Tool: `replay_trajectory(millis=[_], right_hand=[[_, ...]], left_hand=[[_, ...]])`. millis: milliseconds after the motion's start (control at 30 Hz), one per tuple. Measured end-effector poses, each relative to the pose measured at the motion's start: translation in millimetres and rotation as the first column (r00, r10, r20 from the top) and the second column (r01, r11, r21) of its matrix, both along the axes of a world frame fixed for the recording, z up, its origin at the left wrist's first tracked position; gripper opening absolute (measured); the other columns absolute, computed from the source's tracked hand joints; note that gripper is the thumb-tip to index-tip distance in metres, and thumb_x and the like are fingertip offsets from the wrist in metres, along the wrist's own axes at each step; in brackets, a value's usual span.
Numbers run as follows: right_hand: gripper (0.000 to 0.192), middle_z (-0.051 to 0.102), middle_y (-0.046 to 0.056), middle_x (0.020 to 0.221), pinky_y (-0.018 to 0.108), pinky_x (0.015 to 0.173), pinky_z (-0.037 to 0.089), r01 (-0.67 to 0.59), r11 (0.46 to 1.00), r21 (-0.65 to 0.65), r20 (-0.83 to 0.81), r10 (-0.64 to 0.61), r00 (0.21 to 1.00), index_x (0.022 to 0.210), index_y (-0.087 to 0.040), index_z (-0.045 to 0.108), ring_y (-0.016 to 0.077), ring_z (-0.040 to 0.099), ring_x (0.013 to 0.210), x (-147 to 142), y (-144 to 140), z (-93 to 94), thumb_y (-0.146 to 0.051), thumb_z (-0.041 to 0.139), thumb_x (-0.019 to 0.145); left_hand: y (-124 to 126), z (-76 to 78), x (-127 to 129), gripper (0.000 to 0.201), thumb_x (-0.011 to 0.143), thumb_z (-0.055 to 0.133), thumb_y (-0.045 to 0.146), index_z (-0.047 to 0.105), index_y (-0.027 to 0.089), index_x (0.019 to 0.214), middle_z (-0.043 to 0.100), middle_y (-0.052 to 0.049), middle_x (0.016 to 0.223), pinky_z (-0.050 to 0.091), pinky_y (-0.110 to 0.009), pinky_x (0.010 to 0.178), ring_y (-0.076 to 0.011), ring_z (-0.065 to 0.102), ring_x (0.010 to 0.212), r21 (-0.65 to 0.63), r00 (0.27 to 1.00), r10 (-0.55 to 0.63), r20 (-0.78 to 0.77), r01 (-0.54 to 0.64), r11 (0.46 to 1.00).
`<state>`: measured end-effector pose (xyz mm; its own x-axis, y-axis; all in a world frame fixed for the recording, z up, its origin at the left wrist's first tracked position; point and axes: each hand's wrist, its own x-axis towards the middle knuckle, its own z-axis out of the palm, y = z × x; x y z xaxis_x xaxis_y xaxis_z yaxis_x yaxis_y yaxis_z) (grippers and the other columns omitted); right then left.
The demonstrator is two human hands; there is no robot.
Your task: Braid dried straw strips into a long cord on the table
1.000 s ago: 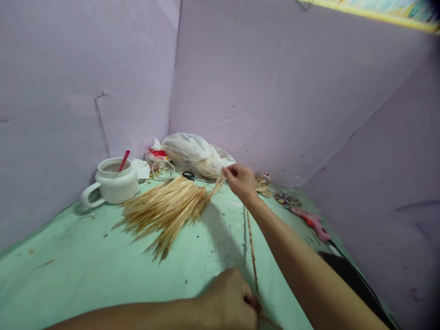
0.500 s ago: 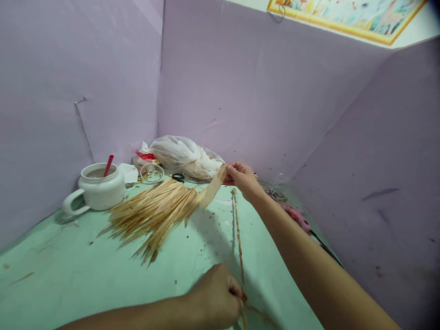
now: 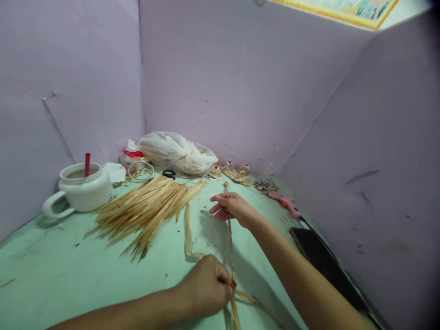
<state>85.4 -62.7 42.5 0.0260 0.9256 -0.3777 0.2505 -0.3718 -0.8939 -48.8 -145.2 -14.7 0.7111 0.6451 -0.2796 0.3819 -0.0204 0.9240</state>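
While the green tabletop [image 3: 68, 270] carries a fanned heap of dried straw strips [image 3: 147, 208] toward its far left, the work in hand looks like plaiting a straw cord, at the step where a fresh strip gets fed into the braid. From the near edge the braided cord [image 3: 229, 229] runs away across the tabletop to a point near the small woven pieces [image 3: 235, 173] by the back wall. At the cord's near end the left hand [image 3: 206, 286] is closed in a pinching grip, with loose strip ends splaying out below the fingers. Further up the cord the right hand [image 3: 230, 207] hovers with fingers spread and slack, holding nothing that I can make out. One loose strip [image 3: 188, 231] lies curled on the tabletop just left of the cord, between the heap and the left hand — apart from both grips. The next move, I judge, calls for the right hand to pick that strip up and bring it to the pinch point without the left letting the plait slacken.
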Motion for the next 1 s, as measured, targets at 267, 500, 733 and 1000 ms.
replay_trajectory(millis=[267, 500, 733, 1000], right_hand=[[0.022, 0.061, 0.006, 0.056, 0.022, 0.038, 0.040, 0.030, 0.998, 0.061, 0.274, -0.045, 0.961, 0.055, -0.014, 0.056, 0.0108, 0.051, 0.040, -13, 15, -29.5, -0.033, 0.059, 0.066], [0.026, 0.045, 0.001, 0.030, 0.024, 0.041, 0.037, -0.019, 0.999, 0.042, 0.486, -0.004, 0.874, 0.039, -0.018, 0.048, 0.0137, 0.048, 0.037, -51, 30, -46.2, -0.030, 0.066, 0.053], [0.010, 0.049, -0.005, 0.049, 0.020, 0.047, 0.042, 0.095, 0.984, 0.148, 0.014, -0.098, 0.995, 0.061, -0.017, 0.047, 0.0072, 0.047, 0.045, -44, 11, -21.8, -0.019, 0.057, 0.060], [0.024, 0.048, -0.005, 0.055, 0.017, 0.038, 0.034, 0.079, 0.990, 0.120, -0.394, -0.025, 0.919, 0.071, -0.017, 0.052, 0.0043, 0.038, 0.039, 28, -76, 24.9, -0.029, 0.067, 0.057]], left_hand=[[-3, -0.3, 0, 0.007, 0.050, 0.040, 0.012, 0.041, 0.014, 0.043, 0.028, 0.005, 0.040, 0.020, -0.019, 0.040, -0.0063, 0.030, 0.043, 0.012, 0.999, 0.010, -0.054, -0.009, 1.000], [-2, 2.0, -1, 0.015, 0.048, 0.039, 0.011, 0.054, 0.011, 0.049, 0.040, 0.003, 0.045, 0.026, -0.019, 0.043, -0.0093, 0.041, 0.049, 0.037, 0.997, 0.008, -0.071, -0.006, 0.999], [-2, 7.5, -4, 0.014, 0.048, 0.038, 0.009, 0.051, 0.012, 0.043, 0.031, 0.004, 0.041, 0.025, -0.019, 0.043, -0.0078, 0.035, 0.047, 0.036, 0.997, 0.022, -0.077, -0.019, 0.999], [-1, 0.6, 0, 0.010, 0.051, 0.038, 0.013, 0.045, 0.013, 0.044, 0.029, 0.005, 0.042, 0.023, -0.020, 0.044, -0.0069, 0.030, 0.045, 0.031, 0.999, -0.022, -0.032, 0.023, 0.999]])
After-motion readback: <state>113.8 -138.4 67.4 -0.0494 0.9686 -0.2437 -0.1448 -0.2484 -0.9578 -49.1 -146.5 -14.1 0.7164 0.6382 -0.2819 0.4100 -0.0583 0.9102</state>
